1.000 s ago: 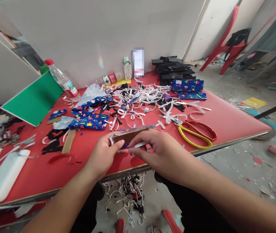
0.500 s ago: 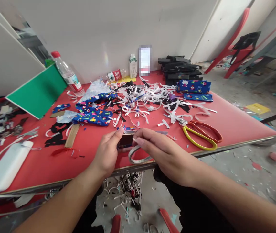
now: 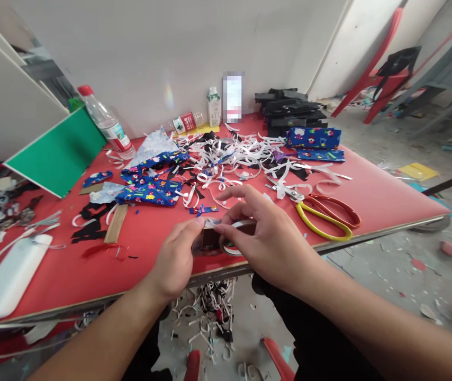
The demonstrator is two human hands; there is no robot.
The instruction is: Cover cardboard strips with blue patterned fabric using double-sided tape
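Note:
At the table's front edge my left hand (image 3: 176, 256) is closed on a dark brown, stiff-looking piece (image 3: 210, 239), thumb on its top edge. My right hand (image 3: 269, 233) bends over the same piece from the right. Its thumb and a finger close near the rim of a roll of tape (image 3: 232, 251), while the other fingers are raised. My right fingers and palm hide much of the roll. A small blue patterned scrap (image 3: 204, 210) lies just beyond my hands. Scissors (image 3: 325, 217) with one yellow and one orange-red handle lie to the right.
White and black strip offcuts (image 3: 234, 153) are heaped mid-table beside blue patterned fabric (image 3: 150, 193). Black folded pieces (image 3: 291, 111) are stacked at the back right. A bottle (image 3: 109, 124), a carton (image 3: 214, 106) and a blurred phone (image 3: 233, 98) stand behind. A white device (image 3: 11, 278) lies left.
My right hand has moved up and over the dark piece, its fingers now lifted and more spread. The tape roll, plainly showing before, is now mostly covered.

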